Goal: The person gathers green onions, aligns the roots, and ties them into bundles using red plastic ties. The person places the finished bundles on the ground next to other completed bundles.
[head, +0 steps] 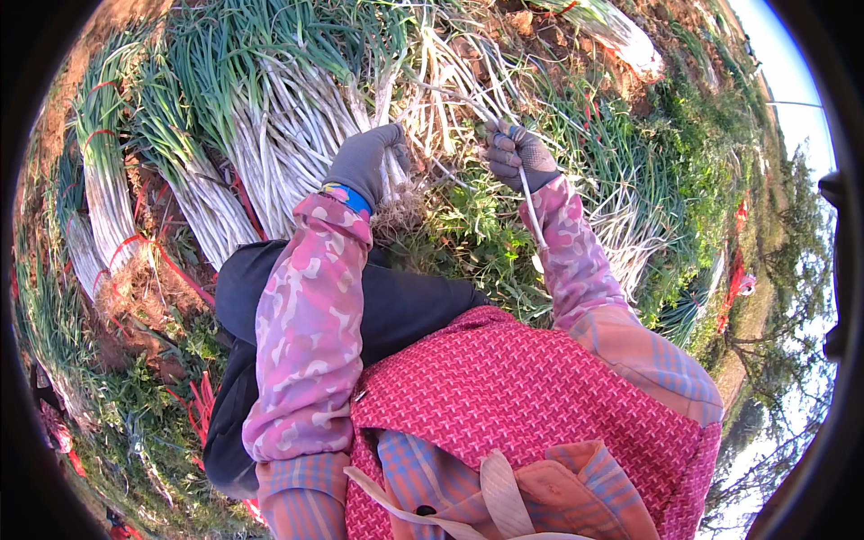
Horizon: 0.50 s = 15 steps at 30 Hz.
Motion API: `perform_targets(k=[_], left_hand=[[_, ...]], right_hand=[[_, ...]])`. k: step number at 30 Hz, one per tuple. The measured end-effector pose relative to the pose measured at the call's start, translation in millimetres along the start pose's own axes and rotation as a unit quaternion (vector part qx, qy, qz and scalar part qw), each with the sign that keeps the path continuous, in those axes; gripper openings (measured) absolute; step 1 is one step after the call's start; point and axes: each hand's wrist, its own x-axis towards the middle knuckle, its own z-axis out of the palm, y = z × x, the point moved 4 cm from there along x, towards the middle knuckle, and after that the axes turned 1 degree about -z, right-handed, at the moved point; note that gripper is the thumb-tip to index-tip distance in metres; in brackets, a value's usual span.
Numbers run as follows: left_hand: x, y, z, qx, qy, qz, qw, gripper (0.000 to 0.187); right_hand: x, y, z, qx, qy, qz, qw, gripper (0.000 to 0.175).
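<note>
My left hand, in a grey glove with a blue patterned band at the wrist, is closed on a small bunch of green onions whose roots hang below it. My right hand, in a grey glove soiled at the fingers, grips a single pale onion stalk that slants down past the wrist. Between and above the hands, loose onions with yellowish stalks lie spread on the ground. A large pile of green onions lies just left of my left hand.
Onion bundles tied with red bands lie at the far left, beside another bundle. More loose onions lie at the right among weeds. One bundle rests at the top right. Red ties lie at the lower left.
</note>
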Motion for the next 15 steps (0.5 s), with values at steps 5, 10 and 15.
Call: perform_targets(k=[5, 10, 15], left_hand=[[5.3, 32.8, -12.3, -0.051, -0.023, 0.052, 0.997, 0.015], [-25.0, 86.8, -6.2, -0.221, -0.239, 0.177, 0.929, 0.016], [-72.1, 114.4, 6.7, -0.154, -0.269, 0.202, 0.929, 0.021]], right_hand=[[-156.4, -180.3, -79.6, 0.008, 0.014, -0.317, 0.948, 0.015], [-375.6, -292.9, -263.1, -0.293, 0.611, -0.274, 0.682, 0.033], [-196.6, -99.6, -186.2, -0.637, 0.654, 0.143, 0.382, 0.056]])
